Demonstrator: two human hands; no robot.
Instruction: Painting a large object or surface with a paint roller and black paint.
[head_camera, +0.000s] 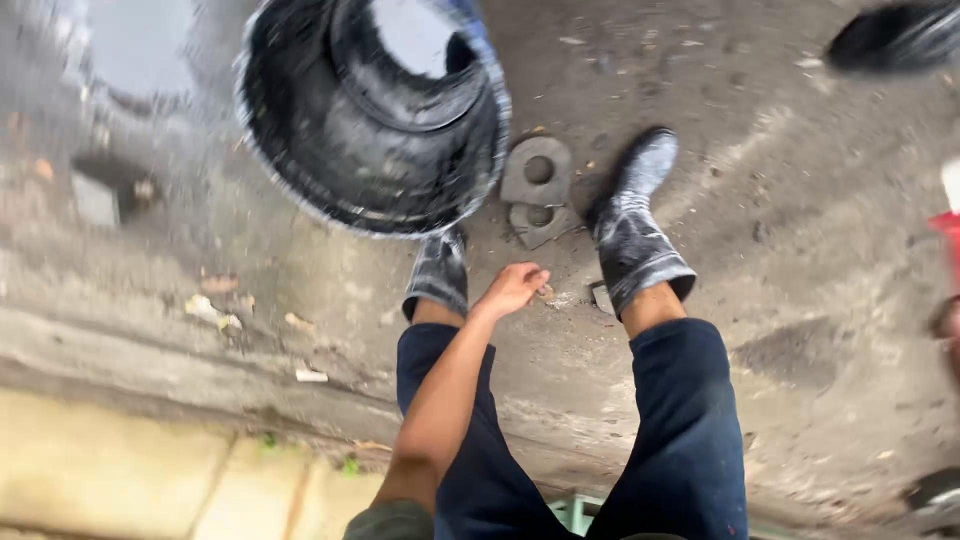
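- Only one hand (512, 288) shows, at the end of a bare forearm reaching down between the person's knees; which of the two hands it is cannot be told for certain, though the arm comes in from the left side.
- Its fingers are loosely curled together and clamp on nothing; it hangs free above the wet concrete ground (800, 250).
- The other hand is out of view.
- A black tyre (375, 115), blurred, stands just ahead of the hand, its lower edge covering the toe of the left rubber boot (438, 275).
- The right rubber boot (632, 230) stands apart from the tyre, on bare ground.
- Two grey metal plates with round holes (537, 188) lie on the ground between the boots, just beside the tyre's rim and beyond the fingertips.
- Dark blue trousers (685, 430) cover both legs.
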